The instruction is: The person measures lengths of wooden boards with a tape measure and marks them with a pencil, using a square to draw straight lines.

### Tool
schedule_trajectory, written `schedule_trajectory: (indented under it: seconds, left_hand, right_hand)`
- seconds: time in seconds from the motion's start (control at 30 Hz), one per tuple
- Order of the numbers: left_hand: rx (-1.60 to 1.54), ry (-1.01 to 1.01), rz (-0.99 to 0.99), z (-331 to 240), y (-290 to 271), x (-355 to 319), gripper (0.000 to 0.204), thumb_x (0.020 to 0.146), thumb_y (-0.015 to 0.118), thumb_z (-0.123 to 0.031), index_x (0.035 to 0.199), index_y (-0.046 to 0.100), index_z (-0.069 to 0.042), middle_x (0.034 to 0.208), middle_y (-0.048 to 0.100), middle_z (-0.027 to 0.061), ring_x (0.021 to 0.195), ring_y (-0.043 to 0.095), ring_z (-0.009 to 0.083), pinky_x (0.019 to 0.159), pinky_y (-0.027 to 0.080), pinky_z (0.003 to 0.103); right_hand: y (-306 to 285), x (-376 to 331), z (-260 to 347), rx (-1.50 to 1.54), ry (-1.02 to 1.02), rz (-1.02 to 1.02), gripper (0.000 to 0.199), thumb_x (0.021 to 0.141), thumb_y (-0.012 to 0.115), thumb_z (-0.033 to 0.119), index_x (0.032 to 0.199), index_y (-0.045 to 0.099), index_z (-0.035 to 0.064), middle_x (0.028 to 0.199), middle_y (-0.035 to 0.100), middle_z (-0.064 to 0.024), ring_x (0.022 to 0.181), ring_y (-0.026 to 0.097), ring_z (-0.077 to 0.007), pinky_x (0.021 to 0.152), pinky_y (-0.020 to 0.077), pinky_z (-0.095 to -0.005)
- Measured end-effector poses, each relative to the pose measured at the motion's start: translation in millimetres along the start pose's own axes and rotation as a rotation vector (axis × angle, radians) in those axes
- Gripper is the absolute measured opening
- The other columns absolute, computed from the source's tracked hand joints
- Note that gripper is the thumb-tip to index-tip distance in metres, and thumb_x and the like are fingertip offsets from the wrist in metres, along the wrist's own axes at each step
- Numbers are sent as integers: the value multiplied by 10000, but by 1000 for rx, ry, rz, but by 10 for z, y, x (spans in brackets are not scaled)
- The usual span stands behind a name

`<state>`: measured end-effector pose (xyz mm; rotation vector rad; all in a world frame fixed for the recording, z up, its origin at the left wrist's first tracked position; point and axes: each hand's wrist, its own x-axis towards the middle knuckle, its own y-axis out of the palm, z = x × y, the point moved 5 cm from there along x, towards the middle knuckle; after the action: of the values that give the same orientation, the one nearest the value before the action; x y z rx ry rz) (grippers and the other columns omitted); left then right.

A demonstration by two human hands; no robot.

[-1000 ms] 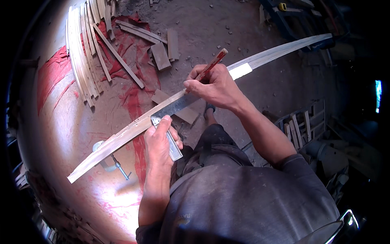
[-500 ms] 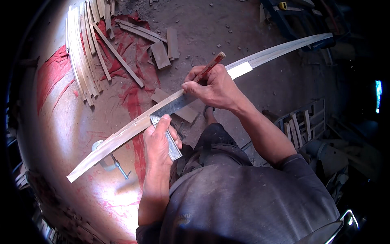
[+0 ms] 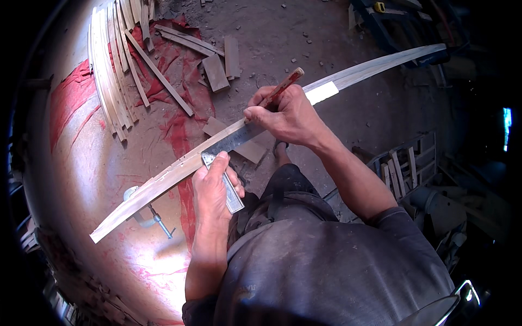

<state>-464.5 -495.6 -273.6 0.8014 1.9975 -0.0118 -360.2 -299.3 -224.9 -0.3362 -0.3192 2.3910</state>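
A long wooden board (image 3: 179, 169) runs slantwise from the lower left to the upper right. Along its middle lies the metal blade of a try square (image 3: 223, 182). My left hand (image 3: 211, 187) is closed round the square's handle, the thumb on top near the blade's corner. In my right hand (image 3: 281, 113) is a red carpenter's pencil (image 3: 283, 86), its blunt end pointing up and right. The pencil's tip is hidden by my fingers, which rest at the board's edge by the far end of the blade. A C-clamp (image 3: 155, 215) grips the board near its lower left end.
Several curved wooden strips (image 3: 103, 70) lie at the upper left over a red cloth (image 3: 76, 92). Wood offcuts (image 3: 216, 73) are scattered on the floor beyond the board. A rack holding wood pieces (image 3: 402, 168) stands at the right. A yellow tape measure (image 3: 379, 7) sits at the top right.
Almost nothing differs. The pencil's upper end has shifted very slightly right and up; both hands keep their grip and place.
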Motion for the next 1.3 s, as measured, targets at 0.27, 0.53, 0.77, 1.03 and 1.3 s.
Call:
schedule_trajectory:
  seconds: [0.27,0.53,0.77,1.03,1.3]
  left_hand:
    - [8,-1,-4,-2,5,-4,235,1036,642,-241,994,606,-12,559,543,49,403,538,182,385,481,346]
    - [26,-1,-9,-8,5,-1,247,1040,635,-247,1007,603,-5,567,546,56,411,542,185,388,484,348]
    - [27,-15,-14,-6,-12,8,262,1041,632,-246,1021,598,13,571,548,63,413,543,192,393,485,355]
    - [5,-25,-8,-18,15,2,265,1045,626,-249,1042,586,13,566,546,64,407,532,191,396,485,356]
    - [-22,-46,-7,-17,17,-7,216,1043,625,-229,994,573,-25,574,541,59,414,529,183,390,479,342]
  right_hand:
    - [-10,8,26,-19,1,-4,186,897,753,140,858,741,-42,658,667,-108,629,643,-150,603,513,-333]
    - [16,-68,-79,121,-128,-97,118,941,730,94,1003,747,-4,802,711,-84,699,676,-136,651,540,-296]
    - [-68,-356,-63,-258,-521,-84,354,738,775,-38,1060,735,104,943,739,-72,981,672,-288,959,496,-433]
    - [-56,-407,-97,-485,-620,-210,329,753,762,39,1072,706,92,957,704,-72,1021,671,-299,915,496,-433]
    - [-63,-392,-110,-474,-635,-227,288,765,761,41,1042,701,92,932,711,-69,978,683,-290,888,506,-422]
